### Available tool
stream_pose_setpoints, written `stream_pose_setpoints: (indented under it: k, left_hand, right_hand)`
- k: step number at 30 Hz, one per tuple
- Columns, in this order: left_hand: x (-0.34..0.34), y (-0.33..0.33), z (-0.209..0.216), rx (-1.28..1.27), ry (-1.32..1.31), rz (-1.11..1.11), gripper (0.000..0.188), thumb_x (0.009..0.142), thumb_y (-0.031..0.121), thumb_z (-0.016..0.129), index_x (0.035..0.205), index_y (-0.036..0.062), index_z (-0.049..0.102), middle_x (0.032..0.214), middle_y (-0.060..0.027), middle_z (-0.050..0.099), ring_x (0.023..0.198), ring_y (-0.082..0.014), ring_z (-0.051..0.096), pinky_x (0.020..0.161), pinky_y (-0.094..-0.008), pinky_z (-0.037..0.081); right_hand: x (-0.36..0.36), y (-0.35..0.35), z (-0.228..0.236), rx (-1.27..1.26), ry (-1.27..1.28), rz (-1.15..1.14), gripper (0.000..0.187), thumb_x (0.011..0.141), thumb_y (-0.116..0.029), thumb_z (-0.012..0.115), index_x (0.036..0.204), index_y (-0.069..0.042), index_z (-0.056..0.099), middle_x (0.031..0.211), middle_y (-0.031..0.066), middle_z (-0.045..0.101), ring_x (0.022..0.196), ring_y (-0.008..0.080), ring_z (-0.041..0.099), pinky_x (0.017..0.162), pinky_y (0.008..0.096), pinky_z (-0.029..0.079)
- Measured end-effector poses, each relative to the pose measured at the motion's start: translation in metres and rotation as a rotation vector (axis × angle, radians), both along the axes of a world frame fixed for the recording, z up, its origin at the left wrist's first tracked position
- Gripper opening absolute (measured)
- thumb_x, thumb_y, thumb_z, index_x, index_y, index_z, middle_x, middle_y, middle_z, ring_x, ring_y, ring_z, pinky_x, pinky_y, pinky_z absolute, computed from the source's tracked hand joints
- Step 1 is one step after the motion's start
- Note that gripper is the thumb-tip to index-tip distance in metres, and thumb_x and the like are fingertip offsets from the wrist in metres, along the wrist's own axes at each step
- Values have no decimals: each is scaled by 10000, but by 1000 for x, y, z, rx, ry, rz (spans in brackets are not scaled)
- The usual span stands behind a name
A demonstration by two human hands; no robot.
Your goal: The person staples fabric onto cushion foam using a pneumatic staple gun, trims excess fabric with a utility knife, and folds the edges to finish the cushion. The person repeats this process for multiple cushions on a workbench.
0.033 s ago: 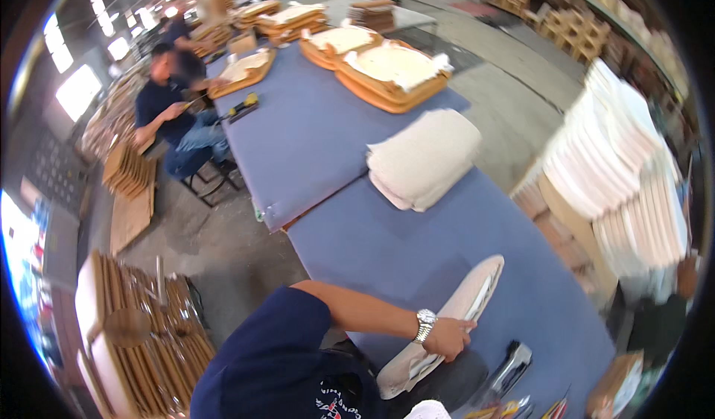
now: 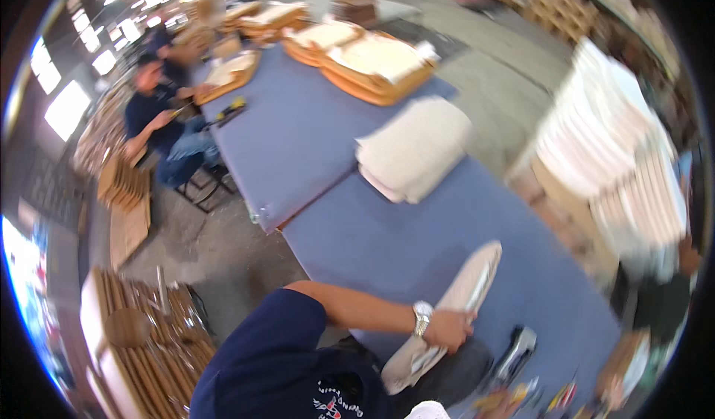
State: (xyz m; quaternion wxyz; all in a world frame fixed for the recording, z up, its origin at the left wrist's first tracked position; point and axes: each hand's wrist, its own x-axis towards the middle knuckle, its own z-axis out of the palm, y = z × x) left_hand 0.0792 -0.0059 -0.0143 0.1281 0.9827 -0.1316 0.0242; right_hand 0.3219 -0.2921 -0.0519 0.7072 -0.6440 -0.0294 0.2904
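Maybe not done; left hand (image 2: 447, 331) grips a beige pad (image 2: 465, 289), low middle; beige pile (image 2: 417, 149), upper middle, seems untouched; right hand, can't tell.

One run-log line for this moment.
left hand: holding beige padded piece | nearby: black-and-silver tool | farther: beige bundle | surface: blue table

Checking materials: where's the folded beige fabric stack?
In the head view, the folded stack lies slightly right of centre on the blue table, beyond the left hand.
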Motion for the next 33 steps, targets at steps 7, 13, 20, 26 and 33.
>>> stream_pose_setpoints:
  k: [7,13,20,26,33]
  left_hand:
    - [-42,25,58,-216,222,272,692,705,39,766,1377,152,644,1623,-170,363,1551,-331,282,1244,-596,235]
    - [-47,55,62,-492,-52,507,588,816,-46,599,1384,107,626,1493,-192,530,1385,-367,510,1127,-472,438]
    - [2,122,44,-946,-30,1235,328,960,197,710,1156,-64,683,993,-102,720,820,-117,710,713,-251,581]
    - [24,131,40,-573,-72,1282,343,915,273,762,1032,-45,710,883,-95,734,744,-155,715,681,-311,559]
    - [28,133,29,-286,-188,1141,265,868,267,792,928,22,710,829,-98,715,730,-211,688,692,-350,532]
  right_hand:
    - [-66,109,86,-20,73,136,237,1073,-229,560,1248,-70,570,808,58,628,642,144,642,576,301,577]
    - [-107,185,78,28,116,452,241,1072,-252,563,1190,-43,573,785,66,679,605,107,653,559,254,549]
    - [-134,213,69,107,157,548,216,1074,-225,540,1105,-17,489,831,73,672,579,97,623,535,251,523]
    - [-130,215,67,118,142,587,191,1076,-193,527,1067,-21,446,782,47,620,536,82,549,507,253,478]
    - [-124,221,69,39,96,628,169,1083,-210,520,1069,-47,476,807,26,611,566,90,557,520,262,473]
